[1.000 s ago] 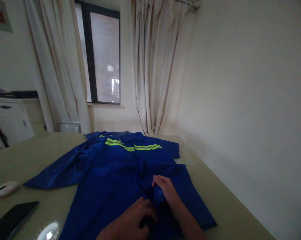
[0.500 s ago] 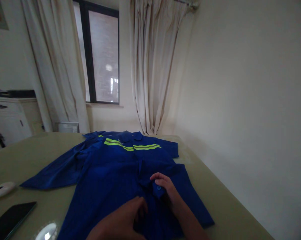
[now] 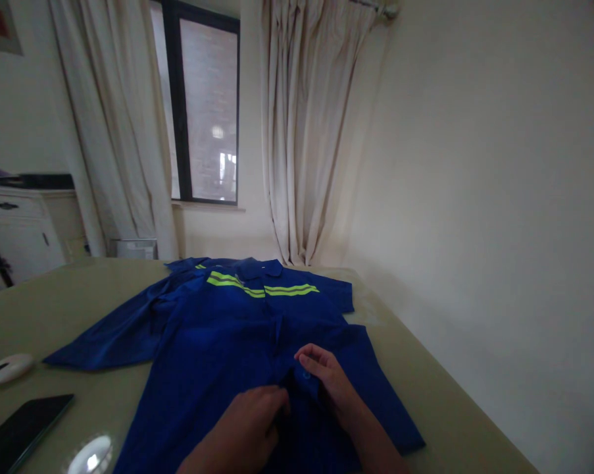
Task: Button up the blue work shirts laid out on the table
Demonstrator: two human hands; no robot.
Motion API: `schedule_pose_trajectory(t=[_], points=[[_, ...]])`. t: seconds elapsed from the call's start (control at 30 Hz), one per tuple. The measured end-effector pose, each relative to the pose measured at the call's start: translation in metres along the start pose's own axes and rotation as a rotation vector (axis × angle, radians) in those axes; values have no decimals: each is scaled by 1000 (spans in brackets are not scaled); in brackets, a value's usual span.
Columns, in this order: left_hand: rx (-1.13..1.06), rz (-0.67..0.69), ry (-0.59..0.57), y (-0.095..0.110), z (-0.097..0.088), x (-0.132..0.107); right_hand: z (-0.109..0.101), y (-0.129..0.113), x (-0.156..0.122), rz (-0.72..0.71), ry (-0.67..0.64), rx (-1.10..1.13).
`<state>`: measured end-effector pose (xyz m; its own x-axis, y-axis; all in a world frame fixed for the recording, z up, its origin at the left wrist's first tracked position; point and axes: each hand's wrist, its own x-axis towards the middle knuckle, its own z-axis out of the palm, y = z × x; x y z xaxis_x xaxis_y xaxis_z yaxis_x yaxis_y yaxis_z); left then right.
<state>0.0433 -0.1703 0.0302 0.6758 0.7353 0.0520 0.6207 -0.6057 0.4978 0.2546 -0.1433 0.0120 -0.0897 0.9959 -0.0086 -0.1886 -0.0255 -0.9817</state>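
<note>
A blue work shirt (image 3: pixel 212 355) with yellow-green reflective stripes lies spread on the table, collar at the far end, one long sleeve out to the left. My left hand (image 3: pixel 247 421) is closed on the cloth near the front opening, its fingertips curled under and partly hidden. Just right of it, my right hand (image 3: pixel 329 378) pinches the buttoned front edge, thumb against the fingers. A round blue button (image 3: pixel 306 375) shows on the cloth beside the right thumb. Folds between the hands are dark and hard to make out.
On the table (image 3: pixel 449 421) at left are a white oval object (image 3: pixel 9 368), a black phone (image 3: pixel 23 431) and a shiny white round object (image 3: pixel 92 455). A wall (image 3: pixel 474 197) runs along the right edge. Curtains (image 3: pixel 306 131) and a window (image 3: pixel 210 112) stand behind.
My left hand has drawn its thumb and fingers together on the cloth. My right hand and the buttoned edge have shifted slightly left. The view has moved a little.
</note>
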Motion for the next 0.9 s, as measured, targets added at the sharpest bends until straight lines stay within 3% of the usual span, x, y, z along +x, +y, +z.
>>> schedule_pose_trajectory(t=[0.1,0.27,0.53,0.67,0.9], points=[[2,-2,99,-5,-8,5,0,-1,-2,5,-11,-13],[-69,109,160,-5,-19,5,1,2,-4,-22,-57,-82],[261,304,233,-1,3,8,16,2,-12,-147,-118,-367],[278,276,277,-3,12,12,17,3,-11,-132,-107,-377],[223,193,315,-7,9,11,15,-2,-11,-129,-116,-383]])
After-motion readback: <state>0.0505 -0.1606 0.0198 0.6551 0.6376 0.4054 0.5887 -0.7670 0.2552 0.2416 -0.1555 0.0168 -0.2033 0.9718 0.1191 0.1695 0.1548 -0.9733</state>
